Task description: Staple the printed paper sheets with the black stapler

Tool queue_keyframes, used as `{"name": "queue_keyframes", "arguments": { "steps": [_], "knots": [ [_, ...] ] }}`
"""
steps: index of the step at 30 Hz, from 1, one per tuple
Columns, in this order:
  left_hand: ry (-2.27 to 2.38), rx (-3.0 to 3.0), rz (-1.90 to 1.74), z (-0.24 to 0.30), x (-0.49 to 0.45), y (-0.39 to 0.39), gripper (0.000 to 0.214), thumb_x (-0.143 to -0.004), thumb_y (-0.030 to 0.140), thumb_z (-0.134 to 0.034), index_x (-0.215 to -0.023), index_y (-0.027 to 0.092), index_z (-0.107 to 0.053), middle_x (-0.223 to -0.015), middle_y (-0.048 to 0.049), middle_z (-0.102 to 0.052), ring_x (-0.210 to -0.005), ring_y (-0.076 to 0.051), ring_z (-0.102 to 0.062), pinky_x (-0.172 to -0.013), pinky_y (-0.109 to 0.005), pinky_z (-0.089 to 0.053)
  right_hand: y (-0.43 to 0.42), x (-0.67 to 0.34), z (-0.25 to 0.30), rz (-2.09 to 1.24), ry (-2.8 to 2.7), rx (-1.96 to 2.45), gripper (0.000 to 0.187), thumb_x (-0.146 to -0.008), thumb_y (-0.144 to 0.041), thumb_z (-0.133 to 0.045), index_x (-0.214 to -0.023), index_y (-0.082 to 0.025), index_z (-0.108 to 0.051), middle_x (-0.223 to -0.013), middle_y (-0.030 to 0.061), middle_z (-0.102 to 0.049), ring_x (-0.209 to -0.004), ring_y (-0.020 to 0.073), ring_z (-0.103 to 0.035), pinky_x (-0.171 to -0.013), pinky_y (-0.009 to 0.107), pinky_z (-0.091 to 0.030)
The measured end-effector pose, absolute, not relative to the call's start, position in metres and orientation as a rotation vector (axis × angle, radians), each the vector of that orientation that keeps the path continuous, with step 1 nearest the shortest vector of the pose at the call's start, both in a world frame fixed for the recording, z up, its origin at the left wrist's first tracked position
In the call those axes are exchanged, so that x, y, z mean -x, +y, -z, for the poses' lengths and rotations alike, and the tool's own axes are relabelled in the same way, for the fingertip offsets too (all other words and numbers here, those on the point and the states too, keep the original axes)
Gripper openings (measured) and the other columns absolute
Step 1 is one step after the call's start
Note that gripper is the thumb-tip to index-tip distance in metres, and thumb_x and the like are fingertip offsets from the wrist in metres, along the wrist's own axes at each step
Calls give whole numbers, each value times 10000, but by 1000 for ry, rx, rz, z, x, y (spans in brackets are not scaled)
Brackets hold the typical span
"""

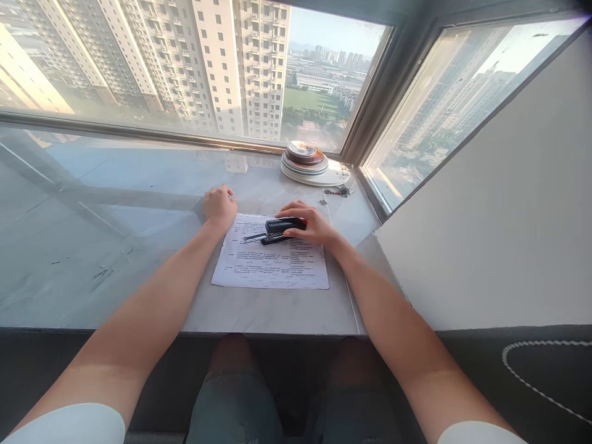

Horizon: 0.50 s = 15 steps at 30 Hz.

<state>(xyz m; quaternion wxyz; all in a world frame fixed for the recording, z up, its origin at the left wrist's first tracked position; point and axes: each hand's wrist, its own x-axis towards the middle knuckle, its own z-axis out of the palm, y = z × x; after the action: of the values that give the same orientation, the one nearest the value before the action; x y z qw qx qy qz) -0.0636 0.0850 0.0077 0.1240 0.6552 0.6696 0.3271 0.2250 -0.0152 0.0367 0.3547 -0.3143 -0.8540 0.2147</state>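
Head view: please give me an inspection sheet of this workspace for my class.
Surface: pale sill with joint lines.
Things in use: black stapler; printed paper beneath it.
Clutter: scattered bits; stacked round items near the window frame; small dark tangle.
Hands: right hand holds the stapler; left hand curled by the paper's far-left corner, any contents hidden.
Cables: white twisted cord lower right, type unclear.
Surroundings: tower blocks outside; white wall on the right.

One stapler (283,226), two hands (219,206) (318,226), two window panes (217,68) (457,108).
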Motion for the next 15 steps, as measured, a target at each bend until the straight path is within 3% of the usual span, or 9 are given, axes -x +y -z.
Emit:
{"name": "queue_keyframes", "arguments": {
  "steps": [3,8,11,15],
  "knots": [
    [1946,-1916,-960,-12,61,82,244,-916,163,-620,-1143,202,-700,-1142,-199,-704,-1211,-408,-607,-1096,-538,-451,-13,-220,-33,-546,-2284,824,463,-957,-569,-763,-1305,-264,-777,-1212,89,-785,-1138,274,-689,-1078,452,-531],
    [1755,-1930,-1130,-17,54,80,139,-962,180,-590,-1019,212,-712,-1206,-148,-677,-1002,-288,-664,-1028,-454,-510,-12,-220,-29,-579,-2140,937,361,-898,-513,-820,-1129,-236,-810,-1023,58,-799,-957,242,-716,-904,383,-567],
    [1610,-1902,-1215,-18,50,80,118,-997,198,-569,-963,214,-681,-1106,-102,-701,-823,-212,-656,-974,-418,-524,-11,-223,-27,-516,-2030,1024,331,-867,-481,-841,-1085,-233,-818,-983,46,-801,-935,235,-710,-890,376,-557],
    [1446,-1765,-1264,-18,45,81,110,-1036,235,-531,-1038,228,-641,-940,-55,-716,-676,-175,-608,-796,-372,-531,-6,-229,-22,-451,-1980,1102,322,-843,-442,-855,-1088,-236,-828,-976,41,-807,-907,232,-714,-898,384,-550]
  ]
}}
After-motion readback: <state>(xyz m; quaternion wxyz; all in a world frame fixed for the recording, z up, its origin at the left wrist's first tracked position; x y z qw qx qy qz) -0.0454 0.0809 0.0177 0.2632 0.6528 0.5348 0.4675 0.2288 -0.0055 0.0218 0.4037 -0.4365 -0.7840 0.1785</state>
